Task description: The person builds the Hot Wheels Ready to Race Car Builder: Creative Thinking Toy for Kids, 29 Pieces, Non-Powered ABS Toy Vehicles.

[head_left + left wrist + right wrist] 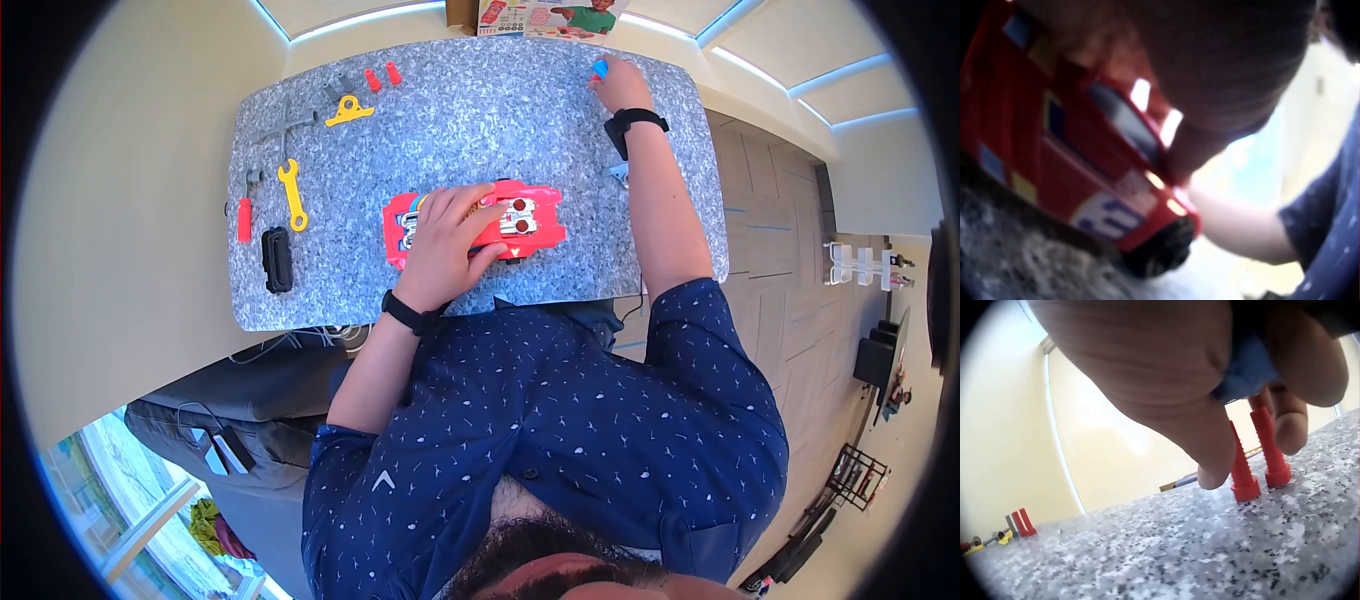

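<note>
My left hand (445, 240) grips a red toy race car (545, 215) from above, fingers across its top and thumb toward the near side. The car stands on the table near its front edge; in the left wrist view its side (1079, 169) shows coloured stickers and a black wheel (1163, 247). At the far right corner, my right hand (627, 85) holds a small blue piece (1246, 370), largely hidden by the fingers. Right under that hand, two red toy bolts (1272, 456) stand on their heads, shafts up, between thumb and fingers.
Along the left lie a yellow wrench (292, 195), red-handled screwdriver (244, 220), grey cross-shaped tool (285, 128) and black case (277, 260). Behind them are a yellow part (349, 111) and two red bolts (383, 77). A pale piece (619, 175) lies by my right forearm; a printed box (550, 17) stands beyond the table.
</note>
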A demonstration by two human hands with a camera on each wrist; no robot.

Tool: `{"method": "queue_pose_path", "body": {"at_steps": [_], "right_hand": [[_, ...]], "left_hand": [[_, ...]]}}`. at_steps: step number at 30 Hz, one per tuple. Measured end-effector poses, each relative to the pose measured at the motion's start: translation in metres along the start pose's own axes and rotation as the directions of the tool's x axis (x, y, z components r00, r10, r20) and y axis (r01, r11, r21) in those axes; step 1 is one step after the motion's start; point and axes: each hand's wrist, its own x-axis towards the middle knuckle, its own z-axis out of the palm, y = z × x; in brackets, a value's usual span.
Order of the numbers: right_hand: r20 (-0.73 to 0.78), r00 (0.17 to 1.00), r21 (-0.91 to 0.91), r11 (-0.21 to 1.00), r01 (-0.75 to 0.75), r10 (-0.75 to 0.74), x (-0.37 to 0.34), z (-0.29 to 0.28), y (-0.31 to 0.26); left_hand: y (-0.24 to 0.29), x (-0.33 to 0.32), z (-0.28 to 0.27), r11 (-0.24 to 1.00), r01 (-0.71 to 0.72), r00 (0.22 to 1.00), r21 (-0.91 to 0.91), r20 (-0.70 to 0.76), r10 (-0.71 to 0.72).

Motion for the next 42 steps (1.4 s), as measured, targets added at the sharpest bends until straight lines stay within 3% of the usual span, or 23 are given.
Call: {"method": "queue_pose_path", "body": {"at_steps": [1, 4, 7, 10, 13, 16, 19, 22, 25, 26, 30, 34, 40, 42], "right_hand": [[0.052, 0.997, -0.03, 0.998, 0.06, -0.059, 0.004, 0.001, 0.002], [-0.034, 0.998, -0.01, 0.999, 0.045, -0.045, 0.006, 0.008, 0.0], [0.126, 0.991, 0.323, 0.946, 0.001, -0.044, -0.002, 0.003, 0.0], [0.115, 0.981, 0.745, 0.667, 0.018, -0.155, -0.056, -0.033, -0.04], [0.21, 0.942, 0.86, 0.508, -0.049, -0.264, -0.124, -0.08, -0.084], [0.189, 0.898, 0.928, 0.371, -0.031, -0.397, -0.17, -0.094, -0.103], [0.102, 0.894, 0.95, 0.31, 0.043, -0.437, -0.196, -0.086, -0.112], [0.103, 0.905, 0.938, 0.342, 0.049, -0.412, -0.211, -0.088, -0.11], [0.132, 0.944, 0.916, 0.402, 0.001, -0.302, -0.218, -0.087, -0.084], [0.107, 0.951, 0.93, 0.368, 0.008, -0.29, -0.22, -0.082, -0.073], [0.252, 0.959, 0.916, 0.35, -0.195, -0.128, -0.23, -0.083, -0.046], [0.249, 0.964, 0.934, 0.286, -0.213, -0.096, -0.235, -0.078, -0.032], [0.226, 0.97, 0.955, 0.218, -0.202, -0.093, -0.236, -0.083, -0.042], [0.234, 0.967, 0.957, 0.197, -0.212, -0.096, -0.236, -0.078, -0.044]], "left_hand": [[0.0, 0.0, 0.0, 1.0, 0.003, 1.0, 0.0, 0.003, -0.003], [0.0, 0.0, 0.0, 1.0, 0.001, 1.0, -0.008, -0.002, -0.001], [-0.001, 0.0, -0.001, 1.0, 0.001, 1.0, -0.008, 0.004, -0.001], [-0.001, 0.001, -0.006, 0.998, 0.025, 0.999, -0.062, 0.044, -0.022], [-0.004, 0.005, -0.01, 0.974, 0.064, 0.995, -0.219, -0.064, -0.08], [0.015, 0.022, -0.028, 0.82, 0.19, 0.956, -0.54, -0.09, -0.28], [0.015, 0.031, -0.014, 0.678, 0.077, 0.95, -0.731, -0.152, -0.272], [0.014, 0.033, -0.01, 0.743, 0.059, 0.936, -0.666, -0.223, -0.274], [0.017, 0.036, -0.013, 0.767, 0.126, 0.929, -0.629, -0.197, -0.314], [0.017, 0.038, -0.016, 0.803, 0.142, 0.943, -0.579, -0.167, -0.287], [0.017, 0.046, -0.022, 0.901, 0.16, 0.98, -0.403, -0.043, -0.193], [0.009, 0.051, -0.004, 0.883, 0.169, 0.985, -0.437, 0.034, -0.172], [0.004, 0.054, 0.007, 0.953, 0.005, 1.0, -0.304, 0.016, -0.001], [0.01, 0.054, 0.005, 0.953, 0.05, 0.999, -0.3, 0.032, -0.042]]}}
